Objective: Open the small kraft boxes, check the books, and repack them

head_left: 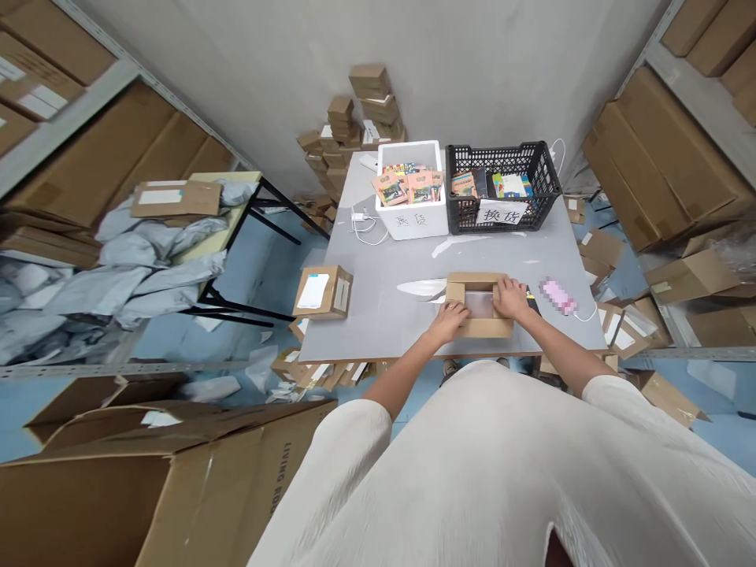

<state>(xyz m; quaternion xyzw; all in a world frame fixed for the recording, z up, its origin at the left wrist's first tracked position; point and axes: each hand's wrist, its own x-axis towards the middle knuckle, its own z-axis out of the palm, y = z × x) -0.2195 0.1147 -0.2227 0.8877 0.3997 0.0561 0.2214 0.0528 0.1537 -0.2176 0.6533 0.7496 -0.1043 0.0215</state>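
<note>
A small cardboard box (479,326) lies with its flaps open near the table's front edge. What is inside looks pale, but I cannot make out whether it is contents or the box floor. At the box's left wall, my left hand (452,319) is closed on the edge, fingers bent over it. My right hand (509,297) grips the right wall near the far corner, its fingers curled over the cardboard. Just left of the box lies a white, crumpled strip (420,288). A dark item with yellow marks (531,299) shows partly beyond my right hand.
On the grey table (390,323) stand a white foam box (413,220) and a black crate (502,216), both holding colourful packs. A taped carton (322,293) sits left; a pink phone (558,296) with cable right. Grey parcels (130,248) cover the side table.
</note>
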